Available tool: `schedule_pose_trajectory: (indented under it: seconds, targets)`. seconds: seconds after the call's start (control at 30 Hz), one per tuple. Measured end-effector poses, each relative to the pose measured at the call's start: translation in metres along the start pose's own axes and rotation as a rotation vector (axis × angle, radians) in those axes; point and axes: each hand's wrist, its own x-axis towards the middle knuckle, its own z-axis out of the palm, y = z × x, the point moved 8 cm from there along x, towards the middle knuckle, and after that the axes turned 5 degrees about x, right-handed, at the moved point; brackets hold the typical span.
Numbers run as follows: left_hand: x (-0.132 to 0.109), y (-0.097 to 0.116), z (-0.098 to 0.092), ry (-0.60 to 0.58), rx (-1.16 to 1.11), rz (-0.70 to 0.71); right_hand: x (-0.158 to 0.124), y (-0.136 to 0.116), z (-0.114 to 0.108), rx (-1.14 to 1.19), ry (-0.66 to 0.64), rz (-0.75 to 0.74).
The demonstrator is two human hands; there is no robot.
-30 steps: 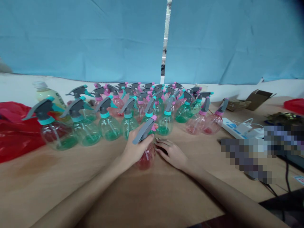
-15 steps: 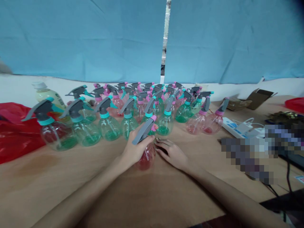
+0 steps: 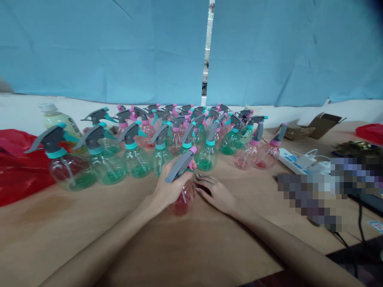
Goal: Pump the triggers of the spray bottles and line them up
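Note:
My left hand (image 3: 171, 180) is wrapped around the neck of a pink spray bottle (image 3: 181, 202), just under its grey trigger head with a pink nozzle. The bottle stands on the table, and reddish colour shows low in its clear body. To its right, my right hand (image 3: 217, 194) rests on the tabletop with fingers stretched toward the bottle; whether the fingertips touch it I cannot tell. Behind the hands is a front row of green spray bottles (image 3: 138, 162) with teal collars. Two pink-collared spray bottles (image 3: 245, 156) stand further right.
More spray bottles crowd behind the front row, below a blue cloth (image 3: 119, 52). A red plastic bag (image 3: 24, 171) and a capped bottle (image 3: 58, 119) are at left. On the right lie a white power strip (image 3: 289, 160), an open cardboard box (image 3: 324, 126) and cables on the wooden table (image 3: 143, 251).

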Motion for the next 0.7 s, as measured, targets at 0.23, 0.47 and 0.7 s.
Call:
schedule_pose_trajectory:
  seconds: [0.23,0.47,0.7]
  targets:
    - [-0.0001,0.0001,0.0044,-0.073,-0.075,-0.017,0.0001,0.0009,0.0008,-0.011,-0.018,0.004]
    - [0.0007,-0.0031,0.0022,-0.023,0.0,-0.023,-0.0003,0.0014,0.0019,-0.008,-0.028,0.025]
    - [0.0004,-0.0019,0.0007,0.041,0.037,0.046,-0.0017,0.0033,0.0035,-0.007,-0.04,0.028]
